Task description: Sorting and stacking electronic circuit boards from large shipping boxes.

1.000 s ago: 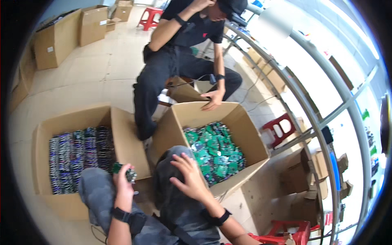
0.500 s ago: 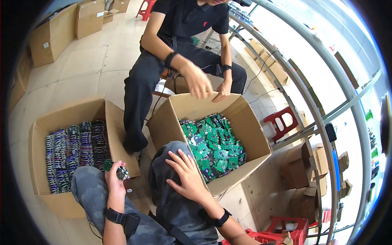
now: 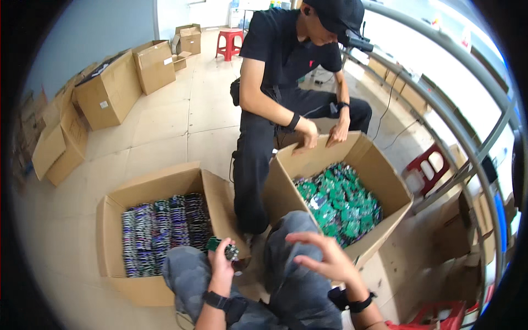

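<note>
Sorting circuit boards between two boxes, one board in hand.
Left box (image 3: 159, 231) holds stacked boards; left hand (image 3: 221, 263) is closed around a small green board (image 3: 221, 248) at that box's near right edge. Right hand (image 3: 324, 258), spread and empty, hovers near the right box (image 3: 379, 170) of loose green boards (image 3: 341, 203); a co-worker's hands (image 3: 322, 132) rest on its far rim.

Two boxes side by side: left box (image 3: 165, 190), right box (image 3: 379, 170) (person (image 3: 286, 82) behind).
</note>
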A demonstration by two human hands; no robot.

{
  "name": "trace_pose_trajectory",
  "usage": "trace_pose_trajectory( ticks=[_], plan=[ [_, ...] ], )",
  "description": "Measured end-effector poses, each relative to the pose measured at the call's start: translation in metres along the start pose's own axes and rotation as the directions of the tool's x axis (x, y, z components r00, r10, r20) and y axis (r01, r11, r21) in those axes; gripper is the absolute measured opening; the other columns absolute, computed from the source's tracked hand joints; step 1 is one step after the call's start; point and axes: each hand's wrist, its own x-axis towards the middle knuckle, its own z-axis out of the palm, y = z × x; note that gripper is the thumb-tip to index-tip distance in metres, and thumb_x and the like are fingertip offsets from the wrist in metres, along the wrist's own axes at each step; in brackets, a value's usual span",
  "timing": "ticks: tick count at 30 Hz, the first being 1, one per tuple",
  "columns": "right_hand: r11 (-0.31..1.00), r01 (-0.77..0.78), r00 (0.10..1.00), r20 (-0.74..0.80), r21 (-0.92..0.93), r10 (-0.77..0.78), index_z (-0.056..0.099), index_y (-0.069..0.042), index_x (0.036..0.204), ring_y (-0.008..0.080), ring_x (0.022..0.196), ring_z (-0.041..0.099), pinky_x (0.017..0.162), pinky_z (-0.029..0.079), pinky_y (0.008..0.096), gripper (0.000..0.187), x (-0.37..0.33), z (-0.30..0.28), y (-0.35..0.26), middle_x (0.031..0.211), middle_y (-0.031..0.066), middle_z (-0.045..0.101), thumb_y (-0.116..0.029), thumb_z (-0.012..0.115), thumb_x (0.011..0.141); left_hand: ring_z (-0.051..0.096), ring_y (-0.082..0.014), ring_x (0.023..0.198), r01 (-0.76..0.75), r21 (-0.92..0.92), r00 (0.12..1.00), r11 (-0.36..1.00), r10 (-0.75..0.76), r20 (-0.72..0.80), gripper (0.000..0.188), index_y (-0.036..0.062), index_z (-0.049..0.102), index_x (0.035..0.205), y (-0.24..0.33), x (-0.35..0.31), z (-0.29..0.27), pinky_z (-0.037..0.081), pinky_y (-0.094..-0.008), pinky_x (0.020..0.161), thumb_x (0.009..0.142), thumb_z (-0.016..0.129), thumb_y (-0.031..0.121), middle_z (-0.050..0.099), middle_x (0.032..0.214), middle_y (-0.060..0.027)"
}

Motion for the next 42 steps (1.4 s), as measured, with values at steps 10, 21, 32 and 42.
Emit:
trace_pose_trajectory(
  ticks=[10, 21, 32, 42],
  plan=[
    [0.981, -0.154, 0.854, -0.514, -0.114, 0.074, 0.059, 0.002, 0.102, 0.0186, 0.087, 0.062, 0.077, 0.048, 0.0304, 0.026, -0.037, -0.064, 0.04, 0.092, 0.0113, 0.065, -0.006, 0.063, 0.077, 0.061, -0.0178, 0.079, 0.043, 0.025, 0.999, 0.999, -0.043, 0.0, 0.017, 0.0066, 0.055, 0.086, 0.011, -0.009, 0.003, 0.049, -0.0282, 0.06, 0.074, 0.067, 0.007, 0.058, 0.083, -0.0045],
    [0.966, -0.206, 0.853, -0.513, -0.154, 0.1, 0.057, 0.001, 0.107, 0.0168, 0.089, 0.06, 0.081, 0.047, 0.0288, 0.03, -0.071, -0.105, 0.01, 0.096, 0.0103, 0.063, -0.009, 0.062, 0.079, 0.059, -0.0209, 0.089, -0.033, 0.051, 0.999, 0.998, 0.032, 0.028, 0.024, 0.0031, 0.058, 0.095, 0.026, -0.016, 0.001, 0.048, -0.0305, 0.07, 0.076, 0.067, 0.015, 0.06, 0.096, -0.0079],
    [0.596, -0.265, 0.962, -0.249, -0.758, 0.111, 0.058, -0.006, 0.096, 0.0273, 0.08, 0.061, 0.07, 0.049, 0.0337, 0.021, -0.021, -0.214, 0.129, 0.085, 0.0118, 0.063, -0.011, 0.061, 0.076, 0.053, -0.0267, 0.107, 0.074, 0.233, 0.997, 0.97, -0.077, 0.003, 0.023, 0.004, 0.054, 0.097, 0.035, -0.02, -0.01, 0.043, -0.0354, 0.092, 0.081, 0.061, 0.019, 0.057, 0.112, -0.0112],
    [0.41, -0.262, 0.487, 0.247, -0.874, 0.838, 0.062, -0.009, 0.107, 0.0315, 0.095, 0.06, 0.075, 0.05, 0.0428, 0.053, 0.084, -0.143, 0.381, 0.104, 0.0134, 0.063, -0.041, 0.07, 0.067, 0.047, -0.0291, 0.115, 0.066, 0.117, 0.994, 0.991, -0.076, 0.081, 0.043, 0.0037, 0.049, 0.116, 0.047, -0.047, -0.025, 0.037, -0.0405, 0.099, 0.079, 0.062, 0.021, 0.052, 0.12, -0.009]
  ],
)
